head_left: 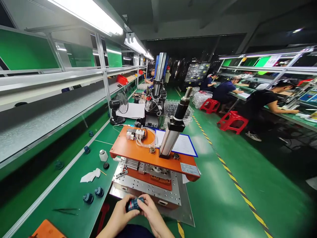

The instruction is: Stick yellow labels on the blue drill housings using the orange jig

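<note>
A small dark-blue plastic part with a red mark (133, 204) is held between my two hands, in front of the press. My left hand (121, 211) wraps round its left side. The fingers of my right hand (149, 209) close on its right side and top. Just beyond stands an orange press (148, 148) with a perforated metal base (146, 190) and an upright cylinder (169, 142). Two similar dark-blue parts (88, 198) sit on the green bench (74, 185) to the left.
Tweezers (66, 211), a white cloth (90, 176), a white bottle (103, 155), a black cap (106, 166) and an orange block (47, 229) lie on the bench. A fan (121, 103) stands farther back. People sit at a bench on the right, near red stools (232, 121).
</note>
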The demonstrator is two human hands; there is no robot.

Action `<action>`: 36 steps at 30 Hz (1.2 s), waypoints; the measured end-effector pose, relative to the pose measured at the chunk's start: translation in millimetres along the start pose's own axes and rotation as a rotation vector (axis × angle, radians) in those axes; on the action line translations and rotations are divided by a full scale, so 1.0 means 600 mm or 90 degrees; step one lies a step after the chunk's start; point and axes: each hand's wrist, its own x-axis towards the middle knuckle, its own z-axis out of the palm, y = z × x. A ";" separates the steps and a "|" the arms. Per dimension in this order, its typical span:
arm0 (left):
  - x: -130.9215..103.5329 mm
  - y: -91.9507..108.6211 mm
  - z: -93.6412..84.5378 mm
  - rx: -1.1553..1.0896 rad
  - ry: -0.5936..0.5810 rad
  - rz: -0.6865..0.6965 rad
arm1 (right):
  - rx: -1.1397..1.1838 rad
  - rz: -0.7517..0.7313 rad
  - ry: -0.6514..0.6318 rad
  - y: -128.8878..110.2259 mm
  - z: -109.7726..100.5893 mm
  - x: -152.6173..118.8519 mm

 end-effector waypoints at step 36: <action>-0.032 -0.014 -0.034 0.060 -0.077 -0.060 | 0.102 0.084 0.025 0.019 0.059 -0.030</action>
